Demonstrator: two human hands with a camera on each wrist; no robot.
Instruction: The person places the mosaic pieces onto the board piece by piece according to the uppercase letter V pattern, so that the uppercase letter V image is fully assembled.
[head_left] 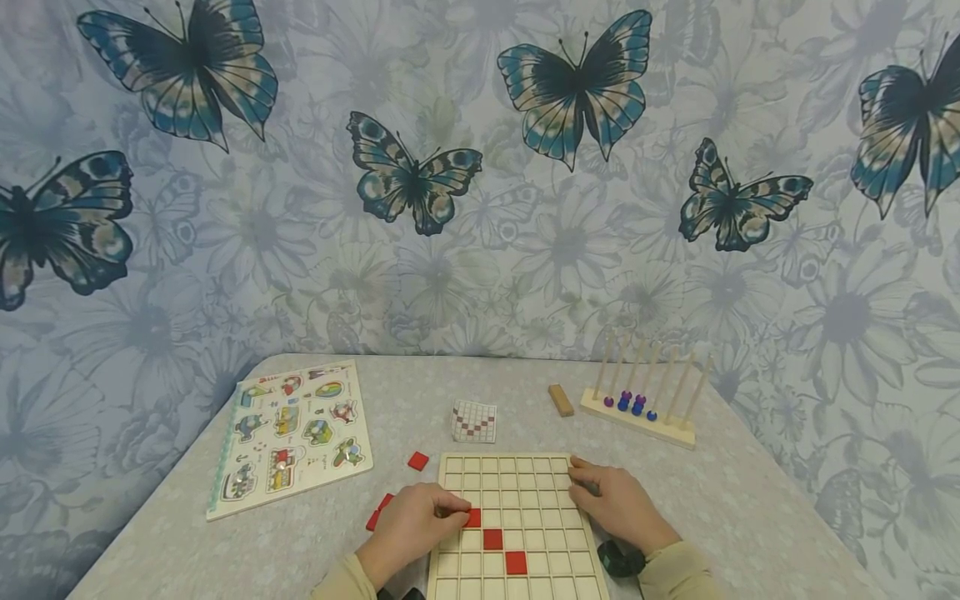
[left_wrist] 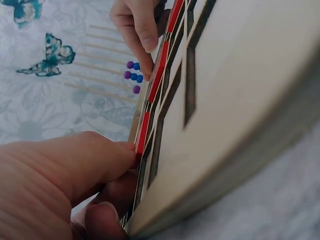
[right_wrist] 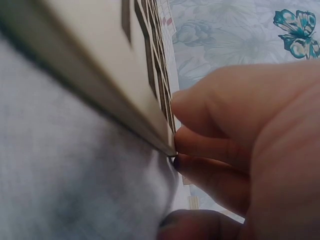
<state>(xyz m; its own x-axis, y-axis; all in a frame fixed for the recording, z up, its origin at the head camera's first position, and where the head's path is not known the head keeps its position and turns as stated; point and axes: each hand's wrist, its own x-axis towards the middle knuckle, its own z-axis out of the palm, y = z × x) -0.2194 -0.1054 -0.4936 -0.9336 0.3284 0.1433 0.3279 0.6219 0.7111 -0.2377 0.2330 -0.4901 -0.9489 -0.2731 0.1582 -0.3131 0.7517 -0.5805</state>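
Observation:
A pale wooden grid board (head_left: 543, 517) lies in front of me, with three red square tiles on it in a diagonal line. At the upper-left end of that line, my left hand (head_left: 416, 523) has its thumb and a finger at a red tile (left_wrist: 142, 135); the thumb tip touches it. The middle tile (head_left: 492, 539) and the lower one (head_left: 516, 562) sit in their cells. My right hand (head_left: 618, 500) holds the board's far right corner, its thumb by the top face and its fingers at the edge (right_wrist: 170, 145). The left fingertips are partly hidden.
Loose red tiles (head_left: 418, 460) lie left of the board, some partly behind the left hand. Beyond it is a pattern card (head_left: 474, 435). A small wooden block (head_left: 561, 400) and a peg stand with beads (head_left: 678, 435) are at back right, a picture puzzle (head_left: 315, 479) at left.

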